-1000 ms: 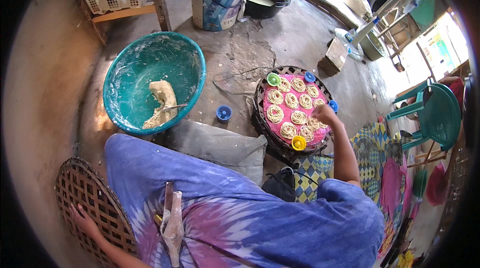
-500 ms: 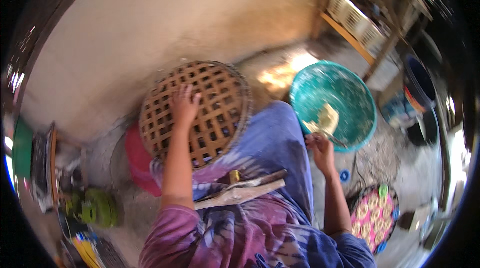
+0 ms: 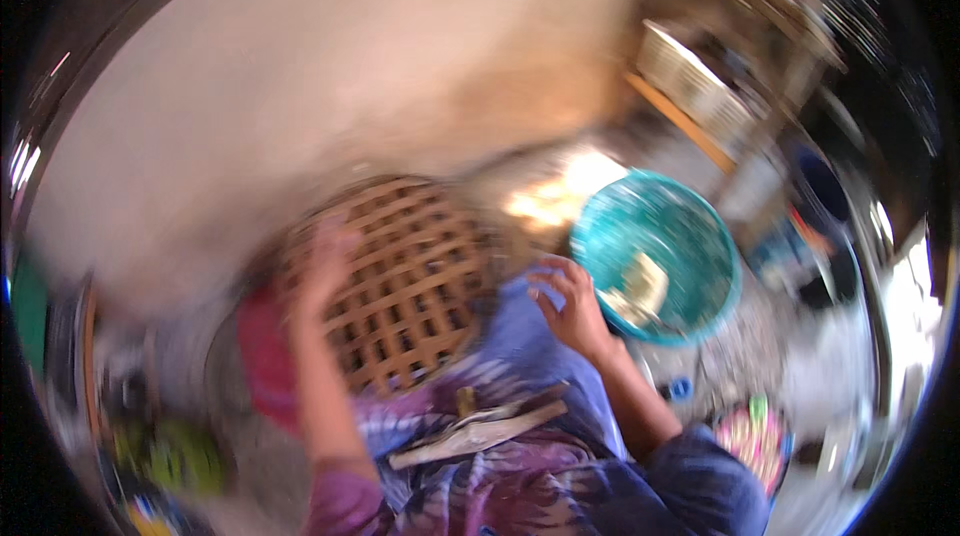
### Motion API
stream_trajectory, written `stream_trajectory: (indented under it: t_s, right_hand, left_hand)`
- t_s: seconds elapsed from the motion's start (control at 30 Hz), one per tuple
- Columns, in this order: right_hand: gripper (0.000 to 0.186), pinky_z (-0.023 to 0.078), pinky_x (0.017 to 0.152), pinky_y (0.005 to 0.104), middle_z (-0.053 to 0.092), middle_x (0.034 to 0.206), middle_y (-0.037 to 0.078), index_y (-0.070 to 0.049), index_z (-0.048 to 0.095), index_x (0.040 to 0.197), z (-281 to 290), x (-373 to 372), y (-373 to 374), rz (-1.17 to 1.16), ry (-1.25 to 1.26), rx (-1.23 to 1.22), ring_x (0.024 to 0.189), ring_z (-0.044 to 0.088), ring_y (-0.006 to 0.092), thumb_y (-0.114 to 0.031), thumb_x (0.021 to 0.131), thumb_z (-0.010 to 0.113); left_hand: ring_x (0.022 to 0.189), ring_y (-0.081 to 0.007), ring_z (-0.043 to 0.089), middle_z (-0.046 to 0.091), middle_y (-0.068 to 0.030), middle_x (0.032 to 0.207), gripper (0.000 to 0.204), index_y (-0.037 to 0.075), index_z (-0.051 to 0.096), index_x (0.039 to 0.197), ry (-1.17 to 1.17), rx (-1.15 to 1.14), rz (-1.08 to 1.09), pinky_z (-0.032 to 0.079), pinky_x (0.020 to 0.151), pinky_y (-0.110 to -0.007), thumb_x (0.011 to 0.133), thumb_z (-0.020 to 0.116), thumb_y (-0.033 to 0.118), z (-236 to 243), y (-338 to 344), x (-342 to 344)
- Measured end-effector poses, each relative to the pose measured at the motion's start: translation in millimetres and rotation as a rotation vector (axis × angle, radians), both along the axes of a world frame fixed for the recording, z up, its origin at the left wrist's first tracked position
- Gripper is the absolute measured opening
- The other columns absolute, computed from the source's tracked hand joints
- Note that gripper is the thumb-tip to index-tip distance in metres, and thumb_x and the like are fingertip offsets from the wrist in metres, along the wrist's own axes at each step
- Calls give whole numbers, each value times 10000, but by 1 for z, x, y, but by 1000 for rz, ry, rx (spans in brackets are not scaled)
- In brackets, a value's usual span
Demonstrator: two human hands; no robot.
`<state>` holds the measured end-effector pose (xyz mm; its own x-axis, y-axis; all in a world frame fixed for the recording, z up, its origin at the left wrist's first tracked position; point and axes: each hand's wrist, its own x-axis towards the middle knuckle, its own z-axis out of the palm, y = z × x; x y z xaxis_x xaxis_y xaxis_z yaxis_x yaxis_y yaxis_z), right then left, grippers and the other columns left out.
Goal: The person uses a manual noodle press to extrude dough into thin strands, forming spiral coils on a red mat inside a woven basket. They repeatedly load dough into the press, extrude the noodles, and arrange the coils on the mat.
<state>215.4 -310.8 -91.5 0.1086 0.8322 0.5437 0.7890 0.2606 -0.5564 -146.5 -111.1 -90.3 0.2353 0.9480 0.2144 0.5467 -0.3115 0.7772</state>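
Note:
A round woven bamboo tray (image 3: 410, 286) with an open lattice lies tilted in front of me, partly against my lap. Smeared by motion, my left hand (image 3: 328, 254) is at its left side, fingers stretched out over the lattice. My right hand (image 3: 572, 304) is above my knee, between the tray and a teal basin (image 3: 700, 311), its fingers spread and empty. In the basin lies a lump of pale dough (image 3: 645, 281), and a thin metal utensil (image 3: 655, 320), perhaps a spoon, rests beside it. Pale floury smears coat the basin's inside.
Across my lap lie flat wooden sticks (image 3: 480, 436). A red tub (image 3: 265, 361) is partly under the tray. At the lower right is a pink tray (image 3: 750, 446) of small pieces. A white crate (image 3: 695, 81) sits on a shelf; buckets (image 3: 825, 196) stand at the right.
My right hand has let go of the utensil in the basin and moved left toward the bamboo tray. My left hand has shifted toward the tray's left edge. The whole view has shifted.

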Motion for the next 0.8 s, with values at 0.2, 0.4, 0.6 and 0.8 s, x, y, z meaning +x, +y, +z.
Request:
stream_trajectory:
  t_s: [0.2,0.4,0.6,0.8]
  right_hand:
    - [110,499,791,387,654,944,141,-69,697,901,-6,192,-206,-732,22,-155,899,632,312,-62,817,625]
    - [138,514,742,391,692,855,168,-55,711,859,-39,218,-415,-983,152,-752,810,672,292,-101,780,607]
    - [142,508,672,384,691,819,133,-58,717,838,-73,229,-517,-1170,60,-1126,727,648,267,-119,738,636]
    - [270,535,681,317,709,865,72,-67,704,1020,-82,197,-528,-714,438,-1443,775,659,166,-186,779,724]
  left_hand:
    - [1386,-311,313,296,-153,1518,639,109,313,1480,122,44,545,298,1116,-471,976,379,497,-25,-40,-164]
    - [1380,-314,322,313,-158,1506,646,96,325,1469,70,-287,287,305,1111,-473,970,392,500,-186,-177,-28]
    - [1374,-317,330,331,-164,1493,653,83,338,1459,-27,-474,0,312,1105,-474,964,405,503,-210,-244,68]
    - [1369,-320,339,348,-169,1481,660,70,350,1448,-40,-492,-63,319,1099,-475,958,419,507,-207,-249,81]
